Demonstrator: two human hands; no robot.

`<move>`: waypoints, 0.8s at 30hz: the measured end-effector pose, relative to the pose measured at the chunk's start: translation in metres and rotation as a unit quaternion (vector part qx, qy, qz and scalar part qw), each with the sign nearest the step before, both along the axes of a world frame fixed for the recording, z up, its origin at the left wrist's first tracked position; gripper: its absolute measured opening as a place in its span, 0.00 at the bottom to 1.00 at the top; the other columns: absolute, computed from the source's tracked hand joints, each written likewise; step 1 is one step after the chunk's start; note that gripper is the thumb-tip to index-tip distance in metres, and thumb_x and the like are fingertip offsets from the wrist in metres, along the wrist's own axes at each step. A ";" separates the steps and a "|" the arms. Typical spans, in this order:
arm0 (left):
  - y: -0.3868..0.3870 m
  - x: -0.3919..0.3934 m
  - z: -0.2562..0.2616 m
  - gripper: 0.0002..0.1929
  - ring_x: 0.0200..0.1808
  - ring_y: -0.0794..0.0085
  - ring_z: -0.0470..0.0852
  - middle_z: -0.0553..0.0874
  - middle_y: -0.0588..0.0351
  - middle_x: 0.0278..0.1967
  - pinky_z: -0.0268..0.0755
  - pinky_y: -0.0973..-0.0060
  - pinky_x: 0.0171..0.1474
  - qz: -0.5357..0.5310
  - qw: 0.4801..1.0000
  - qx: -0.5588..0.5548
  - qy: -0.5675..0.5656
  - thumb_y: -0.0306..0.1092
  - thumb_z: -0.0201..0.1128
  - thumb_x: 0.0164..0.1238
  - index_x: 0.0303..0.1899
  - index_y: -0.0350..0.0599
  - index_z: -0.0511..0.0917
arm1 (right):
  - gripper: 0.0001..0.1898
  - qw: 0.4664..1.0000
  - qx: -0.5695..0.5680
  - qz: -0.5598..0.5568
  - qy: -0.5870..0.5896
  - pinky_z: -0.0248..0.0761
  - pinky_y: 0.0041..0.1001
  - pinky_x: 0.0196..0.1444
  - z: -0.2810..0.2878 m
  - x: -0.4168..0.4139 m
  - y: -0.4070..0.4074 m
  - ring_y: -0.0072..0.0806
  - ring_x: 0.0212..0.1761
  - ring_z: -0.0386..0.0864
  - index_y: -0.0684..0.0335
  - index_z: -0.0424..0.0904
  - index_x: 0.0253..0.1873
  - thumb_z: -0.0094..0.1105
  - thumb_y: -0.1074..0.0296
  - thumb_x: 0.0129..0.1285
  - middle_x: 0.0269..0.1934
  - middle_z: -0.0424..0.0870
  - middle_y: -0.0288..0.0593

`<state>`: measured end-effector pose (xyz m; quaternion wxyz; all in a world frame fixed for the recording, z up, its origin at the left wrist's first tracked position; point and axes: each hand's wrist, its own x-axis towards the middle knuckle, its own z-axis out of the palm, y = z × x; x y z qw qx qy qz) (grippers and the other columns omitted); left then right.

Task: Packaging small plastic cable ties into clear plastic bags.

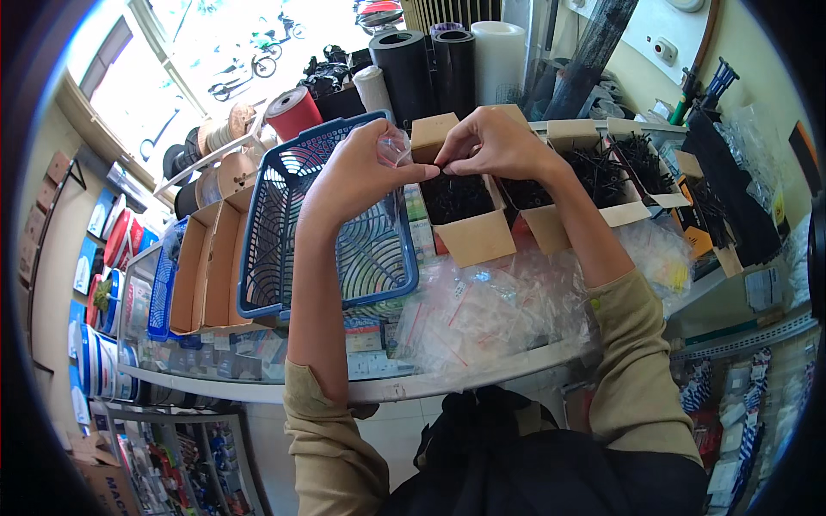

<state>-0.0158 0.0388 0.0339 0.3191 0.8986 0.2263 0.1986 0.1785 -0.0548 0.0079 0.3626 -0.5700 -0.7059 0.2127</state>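
Observation:
My left hand [345,174] holds a small clear plastic bag [393,149] in its curled fingers, above the right side of a blue plastic basket [381,261]. My right hand [500,145] has its thumb and fingers pinched together at the tip of my left thumb. Something small and dark shows at that pinch, too small to name surely. Right below the fingertips stands an open cardboard box [477,245] full of black screws [455,198]. A second box of black screws [526,191] lies partly hidden under my right wrist.
A pile of clear zip bags [477,316] covers the glass counter's front [387,390]. Further boxes of black screws [594,171] stand to the right. Narrow cardboard trays [203,271] flank the basket on the left. Black rolls [403,77] and a white roll [500,64] rise behind.

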 end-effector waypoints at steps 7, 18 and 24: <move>0.002 -0.001 0.000 0.24 0.35 0.74 0.82 0.82 0.53 0.31 0.74 0.76 0.40 0.002 1.000 0.003 0.007 0.44 0.76 0.46 0.36 0.35 0.76 | 0.10 0.994 -0.007 0.005 0.111 0.76 0.20 0.40 0.004 0.011 -0.001 0.21 0.34 0.82 0.70 0.82 0.41 0.65 0.73 0.55 0.32 0.85 0.41; -0.007 0.004 0.000 0.22 0.30 0.74 0.81 0.82 0.54 0.28 0.73 0.75 0.37 -0.038 0.999 -0.014 -0.016 0.42 0.77 0.42 0.33 0.35 0.78 | 0.14 0.961 0.038 0.050 0.269 0.78 0.22 0.44 0.027 -0.011 -0.013 0.25 0.38 0.83 0.71 0.81 0.46 0.67 0.70 0.56 0.37 0.84 0.45; -0.012 0.008 0.000 0.19 0.28 0.78 0.79 0.81 0.58 0.26 0.71 0.78 0.34 -0.067 0.995 -0.055 -0.046 0.39 0.75 0.45 0.34 0.36 0.79 | 0.10 0.987 0.109 0.063 0.103 0.78 0.23 0.43 0.029 -0.016 -0.013 0.22 0.37 0.81 0.69 0.83 0.44 0.65 0.74 0.57 0.36 0.84 0.43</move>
